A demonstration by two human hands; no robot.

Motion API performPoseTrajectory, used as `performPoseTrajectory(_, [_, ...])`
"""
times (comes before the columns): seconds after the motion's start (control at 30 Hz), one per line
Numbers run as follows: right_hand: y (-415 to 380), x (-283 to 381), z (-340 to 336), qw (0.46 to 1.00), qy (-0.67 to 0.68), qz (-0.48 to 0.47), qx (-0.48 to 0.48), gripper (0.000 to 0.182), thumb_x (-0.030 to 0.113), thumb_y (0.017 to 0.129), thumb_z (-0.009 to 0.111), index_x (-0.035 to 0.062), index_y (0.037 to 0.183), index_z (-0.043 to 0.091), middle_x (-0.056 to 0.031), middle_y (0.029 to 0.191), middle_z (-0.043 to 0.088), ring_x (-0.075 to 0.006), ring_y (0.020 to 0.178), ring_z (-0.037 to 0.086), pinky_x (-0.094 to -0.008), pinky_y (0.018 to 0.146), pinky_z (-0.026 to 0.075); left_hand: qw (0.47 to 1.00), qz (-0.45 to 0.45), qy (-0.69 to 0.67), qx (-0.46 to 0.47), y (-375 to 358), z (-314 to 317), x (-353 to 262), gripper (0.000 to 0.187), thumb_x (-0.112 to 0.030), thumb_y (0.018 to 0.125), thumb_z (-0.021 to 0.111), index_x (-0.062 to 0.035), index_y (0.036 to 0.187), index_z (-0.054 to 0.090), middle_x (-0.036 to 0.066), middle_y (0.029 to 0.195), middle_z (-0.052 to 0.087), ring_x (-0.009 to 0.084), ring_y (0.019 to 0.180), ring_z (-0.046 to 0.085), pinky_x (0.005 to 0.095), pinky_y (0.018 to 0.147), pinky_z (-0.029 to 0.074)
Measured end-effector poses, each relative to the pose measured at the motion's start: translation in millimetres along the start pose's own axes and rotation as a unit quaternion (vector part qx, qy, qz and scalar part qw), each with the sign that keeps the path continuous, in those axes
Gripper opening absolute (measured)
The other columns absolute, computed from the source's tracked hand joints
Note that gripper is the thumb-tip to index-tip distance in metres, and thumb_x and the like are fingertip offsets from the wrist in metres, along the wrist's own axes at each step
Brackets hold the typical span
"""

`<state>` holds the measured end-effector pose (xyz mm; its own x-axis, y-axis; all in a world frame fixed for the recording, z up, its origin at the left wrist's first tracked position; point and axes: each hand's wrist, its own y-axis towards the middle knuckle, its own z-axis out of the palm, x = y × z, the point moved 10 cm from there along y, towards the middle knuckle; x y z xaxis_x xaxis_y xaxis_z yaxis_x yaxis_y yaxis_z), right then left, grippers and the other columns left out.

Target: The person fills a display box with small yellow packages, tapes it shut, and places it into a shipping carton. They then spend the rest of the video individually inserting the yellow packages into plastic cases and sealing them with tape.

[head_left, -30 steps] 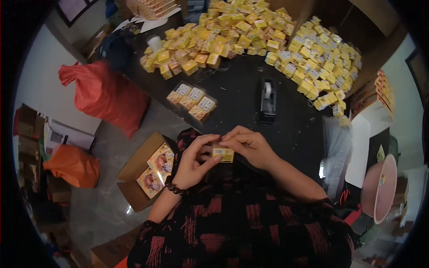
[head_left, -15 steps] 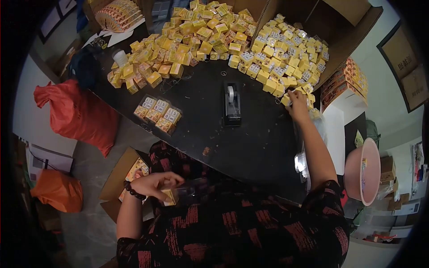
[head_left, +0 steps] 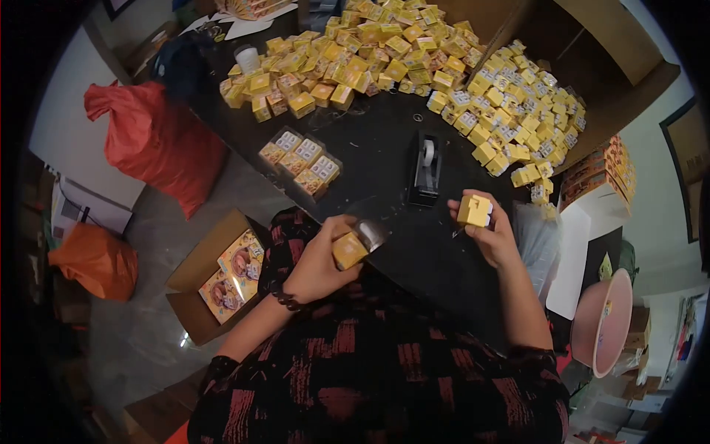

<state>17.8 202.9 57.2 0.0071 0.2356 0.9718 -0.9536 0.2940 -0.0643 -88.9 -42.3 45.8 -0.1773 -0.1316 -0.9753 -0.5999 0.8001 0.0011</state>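
Two hands: both are over the near edge of the black table point(head_left: 384, 148), each holding one small yellow box.
Far left: a red sack point(head_left: 151, 140) stands on the floor beside the table, and an orange bag point(head_left: 92, 260) lies nearer, well apart from it.
Left, near: an open cardboard carton point(head_left: 214, 277) on the floor holds printed yellow packs, just left of the person's left arm.
Left hand point(head_left: 318, 263): its fingers point(head_left: 336, 226) are closed around a yellow box in a clear wrap point(head_left: 351, 248), held at the table's near edge; a bead bracelet point(head_left: 285, 298) sits on the wrist.
Table, left of centre: a wrapped set of boxes point(head_left: 299, 159) lies flat, apart from the piles.
Table, far left: a heap of loose yellow boxes point(head_left: 333, 59) spreads along the far side, with a white cup point(head_left: 246, 58) at its left end.
Table, centre: a black tape dispenser point(head_left: 425, 169) stands between the two hands and the piles, touching neither hand.
Right hand point(head_left: 488, 233): its fingers point(head_left: 462, 222) are wrapped about a second yellow box point(head_left: 474, 210), lifted clear of the table, near the dispenser.
Table, far right: a second heap of yellow boxes point(head_left: 518, 111) lies spilled out of a brown carton point(head_left: 614, 66).
Far right: a pink basin point(head_left: 610, 322) stands off the table.
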Motion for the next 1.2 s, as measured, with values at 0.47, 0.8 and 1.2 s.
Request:
performPoseTrajectory(0.47, [-19.0, 36.3, 145.5, 0.908, -0.411, -0.079, 0.006, 0.038, -0.008, 0.076, 0.063, 0.0024, 0.111, 0.053, -0.0081, 0.086, 0.055, -0.0158, 0.074, 0.058, -0.0247, 0.067, 0.048, 0.951, 0.162, 0.255, -0.059, -13.9, -0.9, -48.1, 0.072, -0.003, 0.066, 0.071, -0.0067, 0.133, 0.042, 0.015, 0.116, 0.051, 0.0346, 0.107, 0.054, 0.0392, 0.086, 0.05])
performPoseTrajectory(0.8, [-40.2, 72.2, 159.9, 0.85, -0.418, -0.321, 0.018, 0.033, -0.007, 0.069, 0.074, 0.0038, 0.098, 0.062, -0.0092, 0.092, 0.061, -0.0197, 0.076, 0.059, -0.0277, 0.065, 0.047, 0.995, 0.091, 0.03, -0.009, -13.6, 8.8, -25.3, 0.081, 0.0, 0.068, 0.072, -0.009, 0.138, 0.033, 0.015, 0.118, 0.053, 0.0296, 0.114, 0.056, 0.0358, 0.096, 0.046])
performPoseTrajectory(1.2, [-38.5, 65.7, 182.1, 0.77, -0.491, -0.389, 0.121, 0.03, 0.005, 0.064, 0.079, 0.0102, 0.092, 0.069, -0.0014, 0.094, 0.062, -0.0222, 0.083, 0.055, -0.032, 0.073, 0.045, 0.989, 0.066, -0.126, 0.036, -13.1, 11.1, -19.9, 0.086, -0.003, 0.073, 0.073, -0.0076, 0.142, 0.023, 0.014, 0.121, 0.052, 0.0208, 0.116, 0.052, 0.0335, 0.099, 0.041])
